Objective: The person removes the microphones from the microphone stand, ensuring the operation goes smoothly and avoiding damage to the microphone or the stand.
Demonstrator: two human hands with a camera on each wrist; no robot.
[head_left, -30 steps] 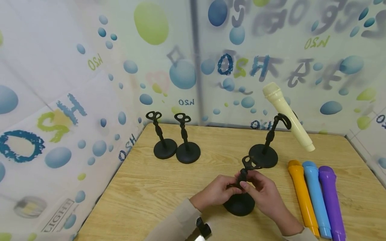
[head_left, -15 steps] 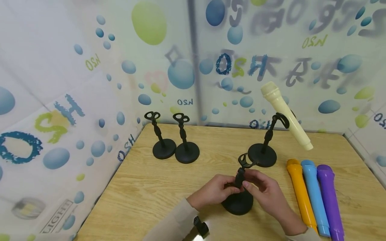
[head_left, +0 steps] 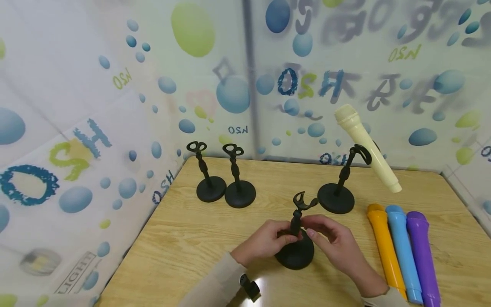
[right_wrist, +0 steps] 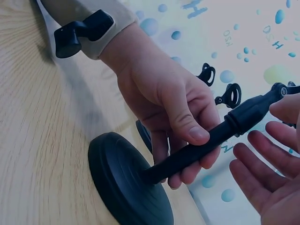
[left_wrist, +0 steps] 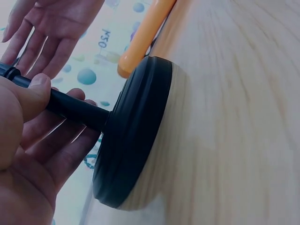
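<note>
A black desktop microphone stand (head_left: 297,251) stands on the table with a round base, short pole and clip on top. My left hand (head_left: 266,242) grips its pole; in the left wrist view the thumb lies across the pole (left_wrist: 77,108) and the fingers run behind it. My right hand (head_left: 335,245) is just right of the pole, fingers loosely bent; in the right wrist view these fingers (right_wrist: 262,173) spread apart beside the pole, holding nothing. Behind, another stand (head_left: 337,198) bears a tilted cream microphone (head_left: 368,147).
Two more black stands (head_left: 209,189) (head_left: 239,194) stand at the back left. Right of my right hand lie orange (head_left: 385,251), light blue (head_left: 404,256) and purple (head_left: 423,260) microphones side by side. A patterned wall (head_left: 207,98) rises behind the table.
The held stand has shifted slightly left and its clip has turned. My left hand has moved left with it, while my right hand's fingers have come away from the pole.
</note>
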